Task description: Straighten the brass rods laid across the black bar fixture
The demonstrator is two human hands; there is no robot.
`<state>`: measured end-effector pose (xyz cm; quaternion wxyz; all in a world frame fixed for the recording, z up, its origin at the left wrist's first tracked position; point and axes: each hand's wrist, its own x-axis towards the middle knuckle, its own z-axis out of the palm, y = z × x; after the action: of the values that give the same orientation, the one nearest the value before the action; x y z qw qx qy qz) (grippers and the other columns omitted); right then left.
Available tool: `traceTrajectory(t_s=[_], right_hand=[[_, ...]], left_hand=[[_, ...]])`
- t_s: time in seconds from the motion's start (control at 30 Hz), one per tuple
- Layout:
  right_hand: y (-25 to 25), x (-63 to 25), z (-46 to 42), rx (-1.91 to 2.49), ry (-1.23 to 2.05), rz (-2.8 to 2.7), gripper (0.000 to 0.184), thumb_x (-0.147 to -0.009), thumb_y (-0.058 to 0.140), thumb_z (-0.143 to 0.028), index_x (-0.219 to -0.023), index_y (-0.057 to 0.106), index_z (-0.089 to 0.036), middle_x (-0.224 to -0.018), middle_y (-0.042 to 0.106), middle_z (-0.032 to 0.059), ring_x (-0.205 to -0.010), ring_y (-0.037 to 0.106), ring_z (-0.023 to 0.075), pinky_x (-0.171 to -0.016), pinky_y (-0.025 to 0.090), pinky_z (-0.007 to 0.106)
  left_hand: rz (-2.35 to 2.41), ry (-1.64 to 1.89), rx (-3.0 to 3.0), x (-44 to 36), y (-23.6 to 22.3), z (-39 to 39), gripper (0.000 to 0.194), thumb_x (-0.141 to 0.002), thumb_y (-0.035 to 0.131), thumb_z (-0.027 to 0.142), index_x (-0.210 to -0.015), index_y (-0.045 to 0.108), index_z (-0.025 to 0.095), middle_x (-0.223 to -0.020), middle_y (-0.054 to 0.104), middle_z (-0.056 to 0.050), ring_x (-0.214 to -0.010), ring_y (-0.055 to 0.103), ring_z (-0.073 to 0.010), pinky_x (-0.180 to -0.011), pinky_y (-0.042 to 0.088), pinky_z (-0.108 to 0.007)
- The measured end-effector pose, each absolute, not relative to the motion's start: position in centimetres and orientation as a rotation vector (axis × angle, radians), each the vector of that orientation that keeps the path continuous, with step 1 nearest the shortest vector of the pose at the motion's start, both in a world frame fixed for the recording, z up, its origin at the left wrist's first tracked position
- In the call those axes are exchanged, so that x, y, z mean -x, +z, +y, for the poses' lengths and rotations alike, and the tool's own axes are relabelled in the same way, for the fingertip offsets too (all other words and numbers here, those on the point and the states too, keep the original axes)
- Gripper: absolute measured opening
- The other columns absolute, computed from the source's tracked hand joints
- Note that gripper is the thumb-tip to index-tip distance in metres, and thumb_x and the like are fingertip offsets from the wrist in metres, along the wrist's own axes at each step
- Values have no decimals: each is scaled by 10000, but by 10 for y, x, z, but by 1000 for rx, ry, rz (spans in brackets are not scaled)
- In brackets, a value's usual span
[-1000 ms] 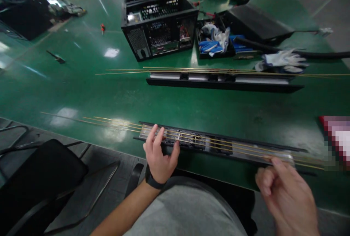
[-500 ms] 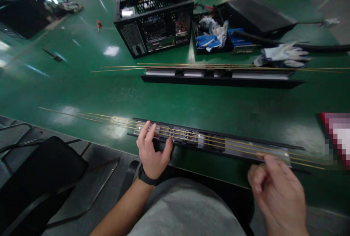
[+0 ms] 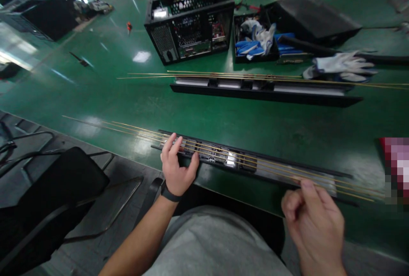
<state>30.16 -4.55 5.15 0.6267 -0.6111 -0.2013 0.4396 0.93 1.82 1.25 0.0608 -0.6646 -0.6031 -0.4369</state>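
Well off to the left of the left hand, a black chair (image 3: 65, 182) stands next to the green surface (image 3: 128, 101). On the surface, far past that hand, lie a small dark tool (image 3: 80, 60) and a tiny orange thing (image 3: 129, 26).

The left hand (image 3: 177, 161) is open, with a black band (image 3: 171, 193) on its wrist. Its fingers are spread over the left end of a long black tray (image 3: 268, 168), and its thumb is at the near edge. Thin gold rods (image 3: 217, 150) lie along the tray, under those fingers, and stick out past both ends. Beyond the left hand, a big black case (image 3: 191, 29) stands with its top and side open. Between the two hands, the tray runs on at a slant. Past both hands sits a second long tray (image 3: 255, 94), with more gold rods (image 3: 230, 74) over it. Behind that, blue and white gloves (image 3: 263, 39) are bunched in a black box (image 3: 268, 57).

The right hand (image 3: 313, 216) is curled, its thumb at the rods near the tray's right end. One cannot tell if it pinches a rod. Past it lies a white and blue glove (image 3: 347, 65). To its right is a thing with a red edge (image 3: 391, 152), too blurry to name.
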Motion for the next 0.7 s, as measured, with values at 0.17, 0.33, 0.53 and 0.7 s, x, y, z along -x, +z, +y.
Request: traceTrajectory(t_s=[0.17,0.33,0.53,0.7], right_hand=[[51,-297,-49,1372,971,-499,444,-838,920,-565,-855,634,-225,-542,536,-22,-383,422,112,-385,307,237],[49,-292,-50,1324,920,-520,492,-760,966,-582,-861,653,-216,-550,547,-23,-371,407,112,-345,280,234],[44,-291,-53,1296,939,-547,582,-691,992,-635,-944,711,-193,-562,558,-35,-374,402,99,-322,273,214],[41,-292,-58,1266,945,-588,596,-712,983,-661,-944,684,-202,-568,558,-49,-372,393,80,-320,276,196]], left_hand=[[-1840,-1387,1990,-8,10,16,576,-1022,736,387,-1544,575,203,-1615,602,-226,-1445,639,-342,-1048,592,-469],[-1816,-1447,1984,-6,9,13,556,-1033,714,428,-1524,597,194,-1594,626,-232,-1209,748,-290,-1041,566,-454],[-1872,-1381,1970,-3,7,10,579,-1052,652,521,-1520,598,184,-1589,647,-240,-967,789,-245,-1029,546,-449],[-1847,-1431,1964,-2,7,6,559,-1037,666,487,-1505,614,186,-1605,637,-234,-982,799,-258,-1005,540,-438]])
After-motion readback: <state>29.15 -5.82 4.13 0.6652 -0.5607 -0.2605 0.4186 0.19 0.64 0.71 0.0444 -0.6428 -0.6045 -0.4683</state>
